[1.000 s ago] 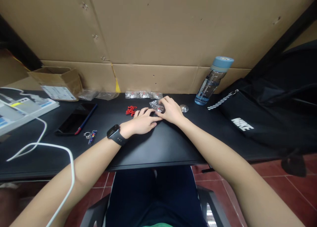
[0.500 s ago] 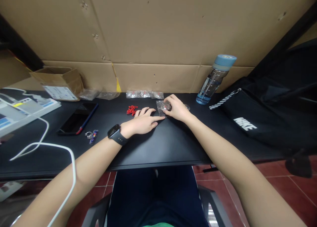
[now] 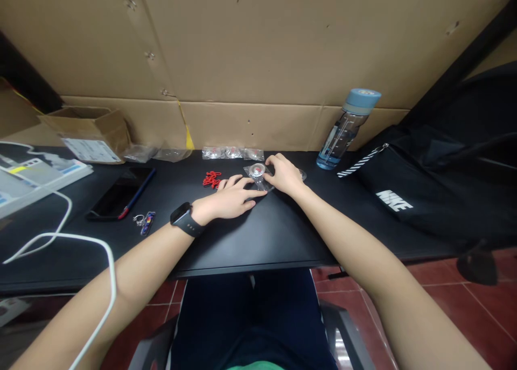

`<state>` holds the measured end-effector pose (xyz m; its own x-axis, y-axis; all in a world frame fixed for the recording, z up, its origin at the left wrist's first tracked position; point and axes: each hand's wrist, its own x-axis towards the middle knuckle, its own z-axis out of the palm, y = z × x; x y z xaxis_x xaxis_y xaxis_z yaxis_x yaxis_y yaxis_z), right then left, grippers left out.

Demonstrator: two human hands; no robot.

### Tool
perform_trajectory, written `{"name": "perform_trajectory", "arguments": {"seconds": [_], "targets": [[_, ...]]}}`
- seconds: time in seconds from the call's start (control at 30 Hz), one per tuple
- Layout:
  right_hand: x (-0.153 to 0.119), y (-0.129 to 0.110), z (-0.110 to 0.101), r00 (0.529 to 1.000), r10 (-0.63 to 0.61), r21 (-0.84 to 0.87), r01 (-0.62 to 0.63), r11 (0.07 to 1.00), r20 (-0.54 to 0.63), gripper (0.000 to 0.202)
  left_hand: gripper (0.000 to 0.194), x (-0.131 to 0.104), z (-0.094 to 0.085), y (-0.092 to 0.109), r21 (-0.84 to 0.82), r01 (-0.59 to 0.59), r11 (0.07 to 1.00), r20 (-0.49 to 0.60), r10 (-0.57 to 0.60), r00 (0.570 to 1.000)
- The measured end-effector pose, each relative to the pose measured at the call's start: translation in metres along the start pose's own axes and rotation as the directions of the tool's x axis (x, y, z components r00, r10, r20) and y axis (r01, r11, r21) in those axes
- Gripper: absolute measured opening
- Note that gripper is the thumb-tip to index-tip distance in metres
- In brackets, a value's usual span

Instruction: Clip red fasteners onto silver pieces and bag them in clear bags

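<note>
On the black desk, between my two hands, a round silver disc with a red centre lies face up on or in a clear plastic wrapper. My right hand has its thumb and fingertips curled at the disc's right edge. My left hand rests flat, fingers spread, its index finger reaching to the wrapper's near edge. Just beyond its fingers is a bundle of red cord. Several similar discs in clear packets line the desk's back. Another clear round piece is partly hidden behind my right hand.
Leftward are a phone, a keyring, a cardboard box and a white cable crossing by my left forearm. A water bottle and a black bag stand right. A cardboard wall closes the back.
The disc, earlier tilted in my right fingers, now faces up flatter and further left, with more of it showing. My right hand has opened slightly; my left has barely moved.
</note>
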<state>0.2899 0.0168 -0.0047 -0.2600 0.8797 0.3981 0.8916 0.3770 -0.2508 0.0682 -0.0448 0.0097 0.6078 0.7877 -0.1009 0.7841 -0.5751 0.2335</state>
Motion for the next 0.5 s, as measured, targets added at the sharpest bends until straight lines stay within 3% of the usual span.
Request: {"name": "perform_trajectory", "arguments": {"seconds": [0.23,0.37,0.5], "targets": [[-0.005,0.008,-0.014,0.991,-0.112,0.137,0.102,0.985,0.074,0.031,0.046,0.0,-0.001,-0.006,0.013,-0.05,0.999,-0.06,0.051,0.997],[-0.001,0.022,-0.031,0.961,-0.259,0.288,0.221,0.932,0.099,0.018,0.04,-0.001,-0.005,-0.009,0.018,-0.076,0.997,-0.175,0.078,0.981],[0.0,0.03,-0.037,0.924,-0.351,0.345,0.284,0.895,0.152,0.026,0.036,0.0,-0.01,-0.011,0.038,-0.035,0.999,-0.292,0.045,0.955]]}}
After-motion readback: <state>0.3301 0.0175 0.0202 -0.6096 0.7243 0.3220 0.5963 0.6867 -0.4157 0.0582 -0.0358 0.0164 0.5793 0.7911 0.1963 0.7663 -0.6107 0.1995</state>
